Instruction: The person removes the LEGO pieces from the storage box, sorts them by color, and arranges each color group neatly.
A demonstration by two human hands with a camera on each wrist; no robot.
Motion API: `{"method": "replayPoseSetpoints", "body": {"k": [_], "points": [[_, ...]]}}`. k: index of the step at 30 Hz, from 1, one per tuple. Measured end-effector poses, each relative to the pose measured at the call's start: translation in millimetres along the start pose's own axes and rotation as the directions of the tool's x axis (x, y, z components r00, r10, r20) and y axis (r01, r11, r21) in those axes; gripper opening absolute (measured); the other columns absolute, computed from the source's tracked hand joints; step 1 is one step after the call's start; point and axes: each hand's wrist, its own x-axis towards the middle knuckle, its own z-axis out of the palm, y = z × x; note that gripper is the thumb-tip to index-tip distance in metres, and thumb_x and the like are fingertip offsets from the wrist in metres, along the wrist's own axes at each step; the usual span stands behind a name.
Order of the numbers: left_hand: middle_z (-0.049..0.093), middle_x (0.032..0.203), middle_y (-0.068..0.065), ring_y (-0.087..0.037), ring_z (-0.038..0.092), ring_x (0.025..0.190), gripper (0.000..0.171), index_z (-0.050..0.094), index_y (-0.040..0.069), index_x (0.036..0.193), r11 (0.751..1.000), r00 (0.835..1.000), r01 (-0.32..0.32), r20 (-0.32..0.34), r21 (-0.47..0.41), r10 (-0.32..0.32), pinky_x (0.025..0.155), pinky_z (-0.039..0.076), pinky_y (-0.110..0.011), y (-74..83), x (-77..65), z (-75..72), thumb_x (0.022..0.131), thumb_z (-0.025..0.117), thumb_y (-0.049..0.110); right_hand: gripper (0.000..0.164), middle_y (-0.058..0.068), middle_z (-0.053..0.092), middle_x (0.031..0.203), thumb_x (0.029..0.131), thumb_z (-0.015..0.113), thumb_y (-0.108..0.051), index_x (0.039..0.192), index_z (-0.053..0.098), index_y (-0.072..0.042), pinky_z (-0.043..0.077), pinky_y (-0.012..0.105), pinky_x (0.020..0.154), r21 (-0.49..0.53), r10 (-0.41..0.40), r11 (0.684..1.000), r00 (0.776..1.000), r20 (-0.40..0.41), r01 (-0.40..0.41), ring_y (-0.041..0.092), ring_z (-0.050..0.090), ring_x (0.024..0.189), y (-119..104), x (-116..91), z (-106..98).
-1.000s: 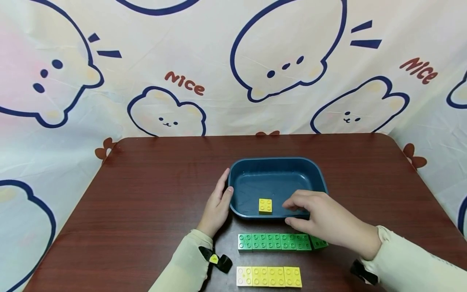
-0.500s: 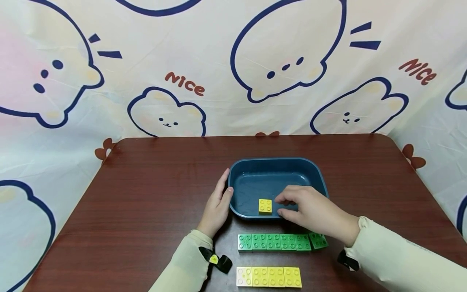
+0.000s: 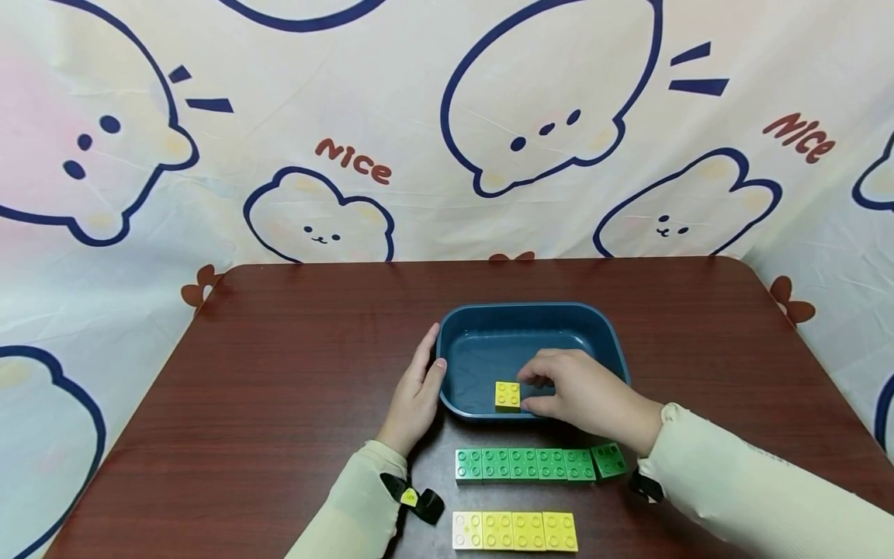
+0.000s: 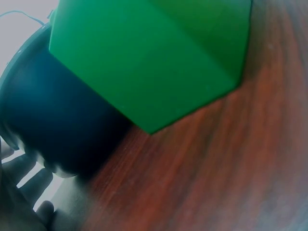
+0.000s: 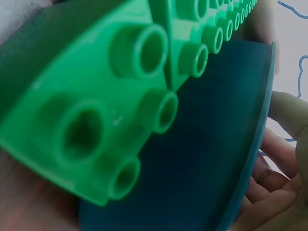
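Note:
A yellow toy building block (image 3: 507, 395) lies near the front left inside the blue tray (image 3: 531, 310). My right hand (image 3: 594, 392) reaches over the tray's front rim, thumb and forefinger apart at the block's right side; whether they touch it I cannot tell. My left hand (image 3: 410, 400) rests against the tray's left side with fairly straight fingers. In the left wrist view, fingers (image 4: 36, 185) lie along the dark tray wall. The right wrist view has my curved fingers (image 5: 272, 202) beyond the tray's rim, their tips hidden.
In front of the tray runs a row of green blocks (image 3: 524, 464), its rightmost block (image 3: 609, 460) turned askew. Nearer to me lies a row of yellow blocks (image 3: 513, 531). All stand on a brown wooden table (image 3: 279, 388) before a printed cloth (image 3: 419, 116).
My right hand has moved left over the tray, from a gap away to right beside the yellow block. The left hand and the tray have stayed put.

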Motion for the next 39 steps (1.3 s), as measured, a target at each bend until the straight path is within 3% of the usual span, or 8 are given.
{"method": "replayPoseSetpoints", "body": {"k": [7, 13, 32, 39], "points": [[0.025, 0.149, 0.014, -0.007, 0.021, 0.137, 0.049, 0.023, 0.036, 0.146, 1.000, 1.000, -0.003, 0.006, -0.003, 0.003, 0.110, 0.021, -0.042, -0.5, -0.1, -0.2, 0.101, 0.039, 0.029, 0.029, -0.010, 0.062, 0.092, 0.075, 0.078, -0.029, 0.100, 0.070, -0.018, 0.050, 0.024, 0.072, -0.005, 0.051, 0.999, 0.998, 0.031, -0.051, 0.005, 0.058, 0.084, 0.8, 6.0, 3.0], [0.025, 0.150, 0.016, -0.004, 0.022, 0.136, 0.048, 0.022, 0.040, 0.145, 1.000, 1.000, 0.010, 0.010, -0.004, -0.010, 0.110, 0.022, -0.040, -0.1, -0.5, 0.3, 0.101, 0.038, 0.032, 0.027, -0.009, 0.062, 0.090, 0.074, 0.078, -0.029, 0.097, 0.070, -0.018, 0.050, 0.024, 0.071, 0.008, 0.047, 0.999, 0.998, 0.049, -0.048, 0.005, 0.058, 0.082, 2.1, 8.9, 6.8], [0.025, 0.150, 0.013, -0.005, 0.022, 0.136, 0.048, 0.023, 0.040, 0.145, 1.000, 1.000, 0.004, 0.007, 0.007, -0.004, 0.110, 0.022, -0.042, -0.3, -0.6, 0.3, 0.101, 0.038, 0.029, 0.023, -0.013, 0.060, 0.090, 0.075, 0.077, -0.025, 0.097, 0.069, -0.021, 0.049, 0.022, 0.069, -0.030, 0.079, 0.997, 0.994, 0.076, -0.077, 0.005, 0.058, 0.080, 2.4, 12.2, 9.2], [0.025, 0.148, 0.019, -0.005, 0.021, 0.136, 0.048, 0.023, 0.037, 0.146, 1.000, 1.000, 0.004, 0.010, 0.008, -0.004, 0.110, 0.022, -0.042, 0.1, -1.1, -0.5, 0.101, 0.038, 0.033, 0.025, -0.012, 0.061, 0.093, 0.077, 0.075, -0.027, 0.100, 0.069, -0.021, 0.050, 0.024, 0.072, -0.036, 0.111, 0.993, 0.993, 0.049, -0.109, 0.005, 0.058, 0.082, 3.3, 12.4, 3.5]]}}
